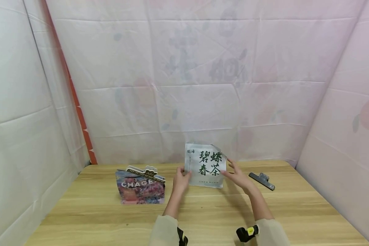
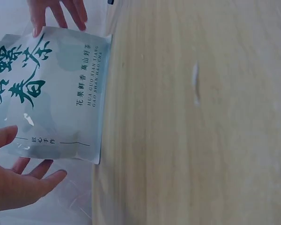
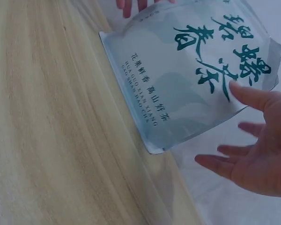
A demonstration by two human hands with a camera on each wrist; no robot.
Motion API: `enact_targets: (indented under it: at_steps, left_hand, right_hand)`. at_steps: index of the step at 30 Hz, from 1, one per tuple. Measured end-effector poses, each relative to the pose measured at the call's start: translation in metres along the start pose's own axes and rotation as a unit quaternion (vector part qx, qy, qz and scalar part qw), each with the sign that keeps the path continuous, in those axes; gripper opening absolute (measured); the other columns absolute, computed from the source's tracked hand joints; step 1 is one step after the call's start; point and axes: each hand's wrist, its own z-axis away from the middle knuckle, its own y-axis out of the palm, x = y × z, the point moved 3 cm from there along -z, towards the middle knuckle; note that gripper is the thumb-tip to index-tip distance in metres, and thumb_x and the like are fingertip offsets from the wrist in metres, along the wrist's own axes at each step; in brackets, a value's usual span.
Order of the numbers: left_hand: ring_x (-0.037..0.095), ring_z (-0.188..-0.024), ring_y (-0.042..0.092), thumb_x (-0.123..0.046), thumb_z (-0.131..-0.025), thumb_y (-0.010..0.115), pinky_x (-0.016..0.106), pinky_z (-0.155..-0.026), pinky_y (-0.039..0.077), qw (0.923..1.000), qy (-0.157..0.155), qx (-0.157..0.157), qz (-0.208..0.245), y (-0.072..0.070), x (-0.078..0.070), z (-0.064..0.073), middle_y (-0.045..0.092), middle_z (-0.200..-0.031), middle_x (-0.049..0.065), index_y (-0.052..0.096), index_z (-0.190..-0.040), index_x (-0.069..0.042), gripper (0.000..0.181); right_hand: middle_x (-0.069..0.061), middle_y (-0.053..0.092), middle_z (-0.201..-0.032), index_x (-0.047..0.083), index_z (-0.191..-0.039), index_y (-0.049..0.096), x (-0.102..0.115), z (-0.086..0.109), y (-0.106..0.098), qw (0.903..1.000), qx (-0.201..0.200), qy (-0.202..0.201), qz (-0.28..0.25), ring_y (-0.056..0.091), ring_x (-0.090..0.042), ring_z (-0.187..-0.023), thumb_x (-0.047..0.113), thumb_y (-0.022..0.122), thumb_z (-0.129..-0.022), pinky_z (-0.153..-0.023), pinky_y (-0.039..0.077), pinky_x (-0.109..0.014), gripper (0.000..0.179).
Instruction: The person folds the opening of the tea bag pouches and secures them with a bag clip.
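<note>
A pale tea bag (image 1: 204, 167) with large green Chinese characters stands nearly upright on the table, its upper right corner folded back. My left hand (image 1: 180, 181) holds its left edge, thumb on the front and fingers behind, as the left wrist view shows too. At the opposite edge, my right hand (image 1: 238, 176) has its thumb on the printed face. In the right wrist view, the index finger of the right hand (image 3: 267, 140) passes behind the bag, while the lower fingers spread out beside its edge.
Left of the bag, a colourful pouch (image 1: 141, 193) lettered "CHAGE" carries a cream-and-black clip (image 1: 147, 173) across its folded top. A dark clip (image 1: 262, 180) lies on the wooden table (image 1: 126, 227) at the right. Pale sheeting (image 1: 196, 109) hangs behind and at both sides.
</note>
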Motion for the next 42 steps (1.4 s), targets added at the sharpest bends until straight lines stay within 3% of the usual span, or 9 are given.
enact_targets:
  at_steps: [3, 5, 9, 13, 17, 29, 36, 42]
  left_hand:
    - [0.036, -0.095, 0.056, -0.021, -0.089, 0.061, 0.045, -0.078, 0.045, 0.9998, -0.016, -0.015, -0.002, 0.000, -0.001, 0.000, 0.057, -0.105, 0.024, 0.050, -0.105, 0.004, 0.032]
    - [0.038, -0.094, 0.055, -0.022, -0.088, 0.063, 0.046, -0.078, 0.045, 0.9997, -0.014, -0.019, 0.000, 0.001, -0.002, 0.000, 0.055, -0.105, 0.026, 0.047, -0.108, 0.006, 0.038]
    - [0.048, -0.110, 0.045, -0.016, -0.088, 0.062, 0.052, -0.091, 0.037, 0.9999, 0.011, -0.005, 0.000, 0.005, -0.001, -0.002, 0.040, -0.126, 0.036, 0.031, -0.131, 0.010, 0.059]
    - [0.049, -0.121, 0.033, -0.007, -0.088, 0.058, 0.055, -0.098, 0.027, 0.9987, 0.045, 0.026, -0.003, 0.009, 0.001, -0.002, 0.030, -0.137, 0.033, 0.019, -0.142, 0.006, 0.067]
    - [0.048, -0.123, 0.030, -0.002, -0.088, 0.056, 0.056, -0.099, 0.025, 0.9977, 0.055, 0.040, 0.006, 0.010, 0.001, -0.001, 0.030, -0.139, 0.030, 0.018, -0.144, 0.003, 0.067]
    - [0.046, -0.124, 0.030, -0.001, -0.089, 0.053, 0.055, -0.100, 0.024, 0.9984, 0.050, 0.027, -0.001, 0.009, 0.002, 0.003, 0.028, -0.140, 0.028, 0.022, -0.141, 0.006, 0.061]
    - [0.045, -0.125, 0.029, -0.012, -0.093, 0.053, 0.056, -0.100, 0.023, 0.9984, 0.041, 0.036, 0.013, 0.004, 0.002, 0.008, 0.030, -0.140, 0.027, 0.025, -0.141, 0.004, 0.058]
    - [0.047, -0.123, 0.033, -0.022, -0.095, 0.053, 0.055, -0.097, 0.030, 0.9987, 0.018, 0.037, 0.031, -0.002, 0.002, 0.018, 0.031, -0.140, 0.026, 0.029, -0.140, -0.001, 0.055]
  right_hand:
    - [-0.032, 0.017, -0.141, 0.002, -0.146, 0.009, -0.002, -0.006, 0.001, 0.9989, 0.031, -0.029, -0.020, 0.023, -0.050, -0.125, 0.022, 0.052, -0.095, -0.098, 0.026, -0.057, 0.069]
    - [-0.032, 0.022, -0.139, 0.003, -0.144, 0.013, -0.003, -0.010, 0.002, 0.9982, 0.034, -0.037, -0.033, 0.025, -0.047, -0.125, 0.021, 0.050, -0.096, -0.099, 0.025, -0.057, 0.064]
    - [-0.030, 0.018, -0.140, 0.003, -0.143, 0.014, -0.005, -0.014, 0.004, 0.9973, 0.034, -0.031, -0.057, 0.024, -0.047, -0.126, 0.020, 0.048, -0.097, -0.099, 0.024, -0.058, 0.059]
    - [-0.029, 0.010, -0.143, 0.005, -0.143, 0.006, -0.007, -0.015, 0.008, 0.9921, 0.065, -0.024, -0.105, 0.021, -0.046, -0.127, 0.017, 0.043, -0.099, -0.097, 0.025, -0.059, 0.060]
    - [-0.030, 0.008, -0.142, 0.008, -0.144, 0.000, -0.009, -0.014, 0.012, 0.9886, 0.075, -0.024, -0.128, 0.020, -0.046, -0.128, 0.016, 0.040, -0.100, -0.097, 0.026, -0.059, 0.060]
    - [-0.032, 0.008, -0.140, 0.006, -0.143, 0.002, -0.007, -0.007, 0.016, 0.9888, 0.055, -0.017, -0.137, 0.021, -0.048, -0.127, 0.011, 0.040, -0.099, -0.096, 0.029, -0.058, 0.058]
    - [-0.032, 0.009, -0.139, 0.002, -0.142, 0.001, -0.002, 0.004, 0.015, 0.9884, 0.066, -0.015, -0.136, 0.022, -0.047, -0.126, 0.012, 0.042, -0.098, -0.095, 0.029, -0.058, 0.061]
    - [-0.030, 0.014, -0.135, 0.001, -0.138, 0.008, 0.000, 0.007, 0.015, 0.9881, 0.083, -0.025, -0.127, 0.029, -0.045, -0.122, 0.009, 0.042, -0.098, -0.094, 0.031, -0.057, 0.053]
